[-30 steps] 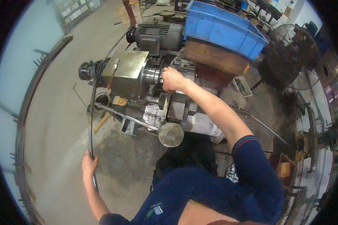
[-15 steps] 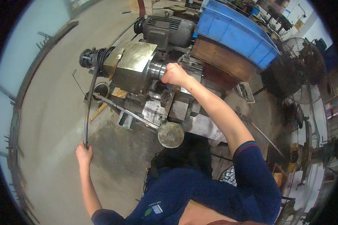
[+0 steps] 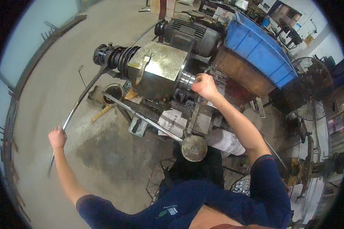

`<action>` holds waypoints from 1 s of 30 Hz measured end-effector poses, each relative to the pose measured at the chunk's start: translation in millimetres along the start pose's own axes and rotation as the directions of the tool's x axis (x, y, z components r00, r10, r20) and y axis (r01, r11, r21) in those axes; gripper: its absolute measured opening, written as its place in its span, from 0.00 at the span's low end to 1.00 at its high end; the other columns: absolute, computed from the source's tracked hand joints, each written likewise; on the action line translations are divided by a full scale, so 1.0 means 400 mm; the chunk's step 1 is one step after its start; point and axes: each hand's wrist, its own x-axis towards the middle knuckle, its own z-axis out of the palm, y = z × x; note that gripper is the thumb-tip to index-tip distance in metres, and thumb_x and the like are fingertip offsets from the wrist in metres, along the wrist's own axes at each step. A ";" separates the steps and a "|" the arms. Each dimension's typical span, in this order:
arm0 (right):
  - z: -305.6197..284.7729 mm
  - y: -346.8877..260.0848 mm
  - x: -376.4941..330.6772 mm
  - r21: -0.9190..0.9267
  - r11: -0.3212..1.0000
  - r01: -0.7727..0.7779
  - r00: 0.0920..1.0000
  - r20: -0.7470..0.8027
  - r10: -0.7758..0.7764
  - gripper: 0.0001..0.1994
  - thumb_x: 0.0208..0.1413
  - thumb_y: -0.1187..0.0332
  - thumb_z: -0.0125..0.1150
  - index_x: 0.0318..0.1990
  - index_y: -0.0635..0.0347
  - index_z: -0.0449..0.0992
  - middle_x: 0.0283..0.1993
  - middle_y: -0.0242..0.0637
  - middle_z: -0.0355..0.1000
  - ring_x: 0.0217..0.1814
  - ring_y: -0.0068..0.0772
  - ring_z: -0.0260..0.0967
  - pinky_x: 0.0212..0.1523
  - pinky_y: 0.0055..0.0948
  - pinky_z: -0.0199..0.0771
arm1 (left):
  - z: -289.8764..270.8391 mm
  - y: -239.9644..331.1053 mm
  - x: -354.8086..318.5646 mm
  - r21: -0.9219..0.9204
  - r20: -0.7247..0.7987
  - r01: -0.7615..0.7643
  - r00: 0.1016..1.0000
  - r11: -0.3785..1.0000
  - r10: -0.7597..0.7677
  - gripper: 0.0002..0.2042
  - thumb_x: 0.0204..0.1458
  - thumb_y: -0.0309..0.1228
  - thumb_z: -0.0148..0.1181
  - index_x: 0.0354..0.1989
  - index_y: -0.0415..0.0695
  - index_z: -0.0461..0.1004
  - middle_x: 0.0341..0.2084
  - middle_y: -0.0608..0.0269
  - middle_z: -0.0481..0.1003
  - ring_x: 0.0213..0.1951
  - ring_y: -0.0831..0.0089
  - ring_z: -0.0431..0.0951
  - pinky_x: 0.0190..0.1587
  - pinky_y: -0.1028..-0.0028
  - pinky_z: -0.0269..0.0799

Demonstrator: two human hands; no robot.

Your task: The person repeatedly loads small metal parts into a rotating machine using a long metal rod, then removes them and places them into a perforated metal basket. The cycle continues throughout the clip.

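The long rod (image 3: 78, 105) is dull grey metal, smooth. The machine's box cover (image 3: 158, 63) is worn, brassy sheet metal with a soft sheen. The motor (image 3: 193, 32) is dark, matt cast metal. The crate (image 3: 260, 49) is glossy blue plastic. The floor (image 3: 46, 76) is rough, stained concrete.

Left hand (image 3: 57, 136) has slid up the long rod (image 3: 78, 104) (grip closed).

Far to your right sits a blue plastic crate (image 3: 260, 47) on a brown cabinet (image 3: 242, 72). A standing fan (image 3: 312, 93) is farther right. Wet concrete floor (image 3: 114, 152) spreads near left.
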 end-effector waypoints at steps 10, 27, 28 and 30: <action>-0.158 0.020 -0.211 0.127 0.932 0.338 0.932 -0.184 -0.313 0.10 0.29 0.68 0.57 0.24 0.61 0.74 0.51 0.53 0.62 0.50 0.53 0.63 0.49 0.34 0.64 | -0.083 0.093 0.006 -0.267 0.149 0.517 0.856 0.813 -0.495 0.08 0.39 0.28 0.51 0.29 0.45 0.75 0.24 0.53 0.74 0.30 0.56 0.76 0.34 0.63 0.71; -0.388 0.391 -0.936 0.136 0.852 -0.505 0.818 -0.239 0.523 0.12 0.28 0.72 0.55 0.25 0.66 0.75 0.37 0.50 0.71 0.41 0.46 0.69 0.42 0.31 0.69 | 0.217 0.789 0.011 -0.395 0.301 -0.319 0.841 0.862 0.449 0.13 0.47 0.36 0.51 0.40 0.47 0.70 0.32 0.54 0.74 0.35 0.61 0.75 0.32 0.62 0.70; -0.392 0.401 -0.948 0.141 0.844 -0.517 0.812 -0.231 0.536 0.12 0.28 0.72 0.55 0.25 0.66 0.75 0.36 0.49 0.71 0.41 0.47 0.69 0.42 0.31 0.69 | 0.192 0.781 0.053 -0.343 0.317 -0.398 0.803 0.851 0.504 0.12 0.46 0.36 0.51 0.39 0.48 0.70 0.32 0.55 0.74 0.37 0.60 0.75 0.33 0.62 0.71; -0.413 0.436 -0.957 0.016 0.841 -0.541 0.810 -0.260 0.526 0.12 0.28 0.71 0.55 0.25 0.66 0.75 0.36 0.49 0.71 0.40 0.48 0.69 0.42 0.31 0.68 | 0.113 0.802 0.090 -0.188 0.349 -0.506 0.767 0.842 0.539 0.13 0.42 0.40 0.56 0.36 0.49 0.71 0.31 0.58 0.75 0.35 0.61 0.75 0.34 0.65 0.71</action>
